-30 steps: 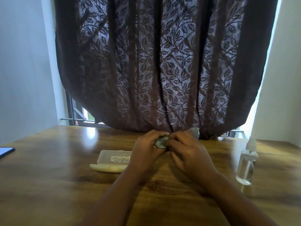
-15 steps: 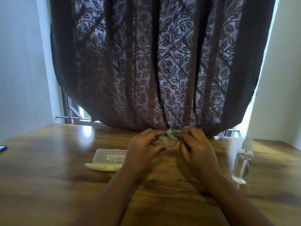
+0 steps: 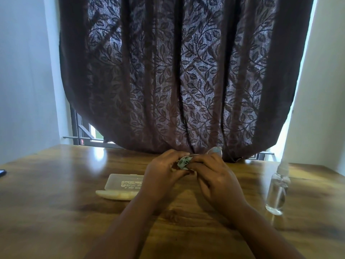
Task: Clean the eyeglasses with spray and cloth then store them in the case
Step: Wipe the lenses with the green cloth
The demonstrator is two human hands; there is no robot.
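Note:
Both hands meet above the middle of the wooden table [image 3: 56,212]. My left hand [image 3: 164,171] and my right hand [image 3: 214,176] together pinch a small greenish cloth [image 3: 183,163] bunched between the fingertips. The eyeglasses are mostly hidden by the fingers; one lens [image 3: 215,151] sticks up past my right hand. An open translucent glasses case [image 3: 123,185] lies to the left, partly behind my left hand. A clear spray bottle [image 3: 277,191] stands upright on the right.
A dark leaf-patterned curtain [image 3: 177,75] hangs close behind the table's far edge, with window bars [image 3: 82,131] showing at its lower left. A dark flat object [image 3: 2,172] pokes in at the left edge. White walls close in both sides.
The cloth has moved from the upper rim of the lens down between the fingertips, and the lens seen half a second ago is covered. The hands stay in the same spot.

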